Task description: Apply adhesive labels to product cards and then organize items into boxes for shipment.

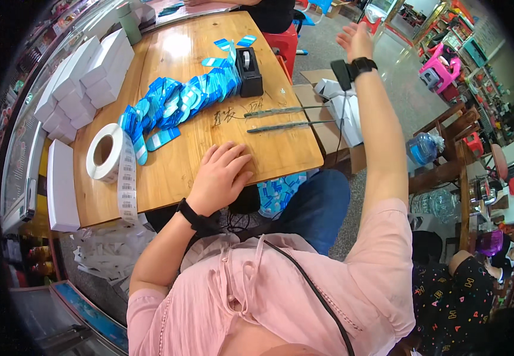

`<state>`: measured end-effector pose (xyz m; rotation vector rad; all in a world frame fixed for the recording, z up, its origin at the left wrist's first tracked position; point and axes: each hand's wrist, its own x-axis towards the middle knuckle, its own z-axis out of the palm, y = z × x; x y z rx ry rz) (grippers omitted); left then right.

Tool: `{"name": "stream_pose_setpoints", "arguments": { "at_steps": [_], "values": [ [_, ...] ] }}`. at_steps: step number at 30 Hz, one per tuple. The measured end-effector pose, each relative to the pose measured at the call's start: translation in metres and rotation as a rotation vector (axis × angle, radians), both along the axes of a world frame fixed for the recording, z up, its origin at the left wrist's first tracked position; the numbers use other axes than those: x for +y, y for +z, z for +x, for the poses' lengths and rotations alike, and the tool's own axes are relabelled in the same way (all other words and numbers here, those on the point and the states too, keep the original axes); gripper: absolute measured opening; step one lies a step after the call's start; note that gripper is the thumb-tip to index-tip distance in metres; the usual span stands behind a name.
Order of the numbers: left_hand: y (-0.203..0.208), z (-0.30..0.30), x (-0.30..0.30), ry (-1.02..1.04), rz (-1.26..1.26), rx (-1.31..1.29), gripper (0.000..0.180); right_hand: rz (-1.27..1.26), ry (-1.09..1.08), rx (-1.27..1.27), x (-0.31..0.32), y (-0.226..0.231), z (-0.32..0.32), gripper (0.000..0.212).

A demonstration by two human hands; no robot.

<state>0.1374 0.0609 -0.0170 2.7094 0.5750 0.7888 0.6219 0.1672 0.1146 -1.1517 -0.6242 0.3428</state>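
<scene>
My left hand [224, 172] lies flat near the front edge of the wooden table [286, 151], holding nothing, its fingers stretched out. My right arm reaches far out to the right past the table. Its hand [357, 43] is raised over the floor, fingers apart and nothing in it. A small black device [341, 75] with a cable sits at that wrist. Ahead of my left hand is a heap of blue and white cards [180, 101]. A black dispenser [249, 72] with a white roll stands at the heap's right end. Two long dark thin strips [275, 111] lie to its front.
A roll of printed labels [104, 153] trails over the table's front left edge. White boxes [85, 77] are stacked along the left side, near a green bottle [128, 24]. An opened carton [343, 110] stands right of the table. A person [269, 13] sits at the far end.
</scene>
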Motion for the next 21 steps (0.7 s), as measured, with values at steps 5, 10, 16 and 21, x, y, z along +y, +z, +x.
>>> {"name": "stream_pose_setpoints", "arguments": {
  "at_steps": [5,10,16,21],
  "values": [
    [0.003,0.005,0.002,0.002,0.004,-0.004,0.036,0.023,0.564,0.409,0.010,0.011,-0.078,0.050],
    [0.001,-0.001,-0.001,-0.002,-0.023,0.025,0.039,0.033,1.251,0.369,-0.083,0.041,-0.198,0.051],
    [0.031,0.019,-0.033,-0.311,-0.636,-0.290,0.062,0.128,0.981,0.268,-0.041,0.059,-0.317,0.048],
    [0.035,-0.011,-0.023,-0.749,-1.289,0.018,0.052,-0.019,0.174,-0.728,0.154,-0.024,-0.322,0.047]
  ]
}}
